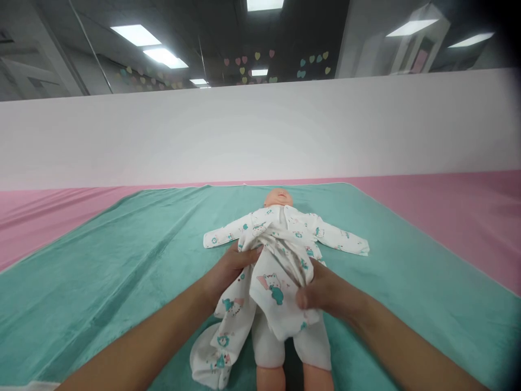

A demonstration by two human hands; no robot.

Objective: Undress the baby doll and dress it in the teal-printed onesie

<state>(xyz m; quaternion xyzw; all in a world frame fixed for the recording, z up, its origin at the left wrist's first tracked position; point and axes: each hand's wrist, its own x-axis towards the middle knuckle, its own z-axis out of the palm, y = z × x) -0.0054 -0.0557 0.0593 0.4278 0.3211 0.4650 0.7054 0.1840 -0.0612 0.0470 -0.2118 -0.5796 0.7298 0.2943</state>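
Note:
A baby doll (278, 197) lies on its back with its head away from me. Its upper body wears a white printed baby top (342, 239), sleeves stretched out to both sides. Over the doll's middle, white printed baby pants (268, 293) are bunched up, one footed leg trailing to the lower left. Whether they are joined to the top I cannot tell. My left hand (234, 266) grips the bunched cloth on its left side. Closed on the right side of the cloth is my right hand (325, 288), slightly blurred. White shorts (313, 342) cover the doll's upper legs.
Beneath the doll spreads a teal blanket (122, 271) with soft creases, laid over a pink sheet (468, 217). A low white wall (260, 130) runs along the far side, with dark glass (285, 32) reflecting ceiling lights above it.

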